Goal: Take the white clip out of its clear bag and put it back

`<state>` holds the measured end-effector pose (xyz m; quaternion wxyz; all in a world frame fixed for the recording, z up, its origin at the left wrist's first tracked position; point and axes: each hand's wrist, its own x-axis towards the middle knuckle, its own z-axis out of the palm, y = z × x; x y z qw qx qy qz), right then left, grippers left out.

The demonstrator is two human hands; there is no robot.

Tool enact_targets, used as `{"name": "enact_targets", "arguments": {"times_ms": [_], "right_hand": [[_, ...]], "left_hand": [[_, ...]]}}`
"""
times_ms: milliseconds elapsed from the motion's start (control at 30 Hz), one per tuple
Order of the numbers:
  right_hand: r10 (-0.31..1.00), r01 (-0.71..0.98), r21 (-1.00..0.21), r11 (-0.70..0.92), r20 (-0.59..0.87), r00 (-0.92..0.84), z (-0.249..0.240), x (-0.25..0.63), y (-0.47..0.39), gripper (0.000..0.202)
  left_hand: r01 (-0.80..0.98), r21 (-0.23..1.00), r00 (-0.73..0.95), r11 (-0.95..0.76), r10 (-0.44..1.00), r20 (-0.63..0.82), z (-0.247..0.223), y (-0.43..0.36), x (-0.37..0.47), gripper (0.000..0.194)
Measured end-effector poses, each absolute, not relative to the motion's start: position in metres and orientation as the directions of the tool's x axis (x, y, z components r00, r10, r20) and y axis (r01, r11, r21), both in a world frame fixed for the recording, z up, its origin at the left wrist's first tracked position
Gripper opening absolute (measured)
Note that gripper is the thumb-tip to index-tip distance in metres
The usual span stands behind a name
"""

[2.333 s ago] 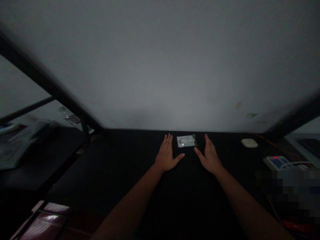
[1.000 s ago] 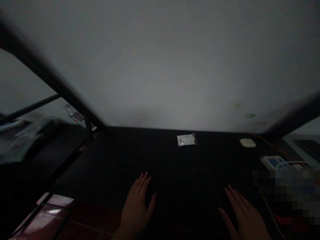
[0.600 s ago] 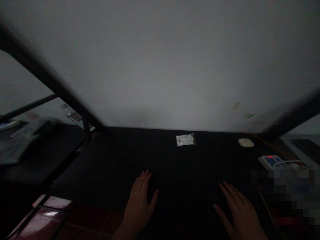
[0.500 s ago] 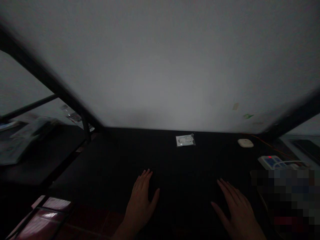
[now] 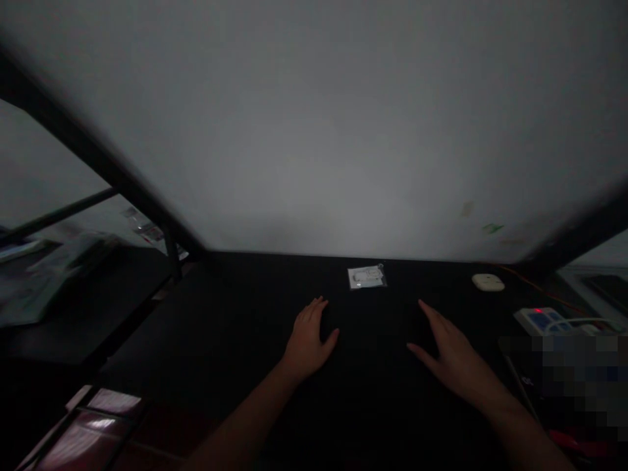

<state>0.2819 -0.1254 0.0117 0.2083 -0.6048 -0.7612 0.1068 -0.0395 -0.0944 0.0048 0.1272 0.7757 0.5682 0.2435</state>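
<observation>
My left hand [image 5: 310, 339] is over the dark desk [image 5: 235, 301], fingers stretched forward and thumb apart, holding nothing. Across from it, my right hand [image 5: 444, 340] is open too, its thumb spread toward the left hand. Beyond both hands, near the wall, lies a small clear plastic packet [image 5: 367, 277] with a white card or paper in it; neither hand touches it. Dim light hides whether the hands rest on the desktop or hover just over it.
At the back right sits a rounded white case [image 5: 488, 282]. Nearer is a power strip [image 5: 542, 320] with a red light and cables. A pixelated area covers the lower right. A dark metal frame [image 5: 171, 252] and a plastic bottle [image 5: 142, 226] stand left.
Both hands have moved forward over the desk toward the packet, and the left one also rightward. They remain open. The view has shifted slightly.
</observation>
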Motion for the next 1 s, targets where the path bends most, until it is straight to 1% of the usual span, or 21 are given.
{"name": "enact_targets", "arguments": {"times_ms": [167, 300, 400, 533, 700, 867, 1000], "right_hand": [[0.962, 0.828, -0.492, 0.268, 0.183, -0.203, 0.014, 0.278, -0.079, 0.084], [0.951, 0.820, -0.487, 0.300, 0.224, -0.215, 0.011, 0.263, -0.044, 0.084], [0.937, 0.808, -0.489, 0.329, 0.273, -0.216, 0.008, 0.252, -0.022, 0.080], [0.924, 0.809, -0.485, 0.331, 0.339, -0.175, 0.002, 0.243, -0.005, 0.065], [0.914, 0.819, -0.462, 0.340, 0.368, -0.171, -0.003, 0.235, 0.000, 0.046], [0.899, 0.793, -0.474, 0.383, 0.388, -0.203, -0.003, 0.232, 0.003, 0.042], [0.885, 0.768, -0.489, 0.414, 0.412, -0.215, -0.003, 0.234, 0.004, 0.036]], "left_hand": [[0.785, 0.536, 0.223, -0.311, 0.949, 0.224, 0.004, -0.058, -0.021, 0.068], [0.759, 0.569, 0.225, -0.316, 0.948, 0.225, 0.007, -0.028, -0.005, 0.078], [0.733, 0.597, 0.242, -0.327, 0.945, 0.219, 0.012, -0.007, 0.008, 0.078], [0.708, 0.611, 0.268, -0.353, 0.935, 0.231, 0.013, 0.011, 0.021, 0.071], [0.709, 0.562, 0.302, -0.427, 0.903, 0.305, 0.006, 0.013, 0.026, 0.053], [0.727, 0.520, 0.308, -0.448, 0.890, 0.336, 0.003, 0.012, 0.026, 0.047], [0.705, 0.530, 0.325, -0.472, 0.879, 0.350, 0.004, 0.014, 0.027, 0.042]]}}
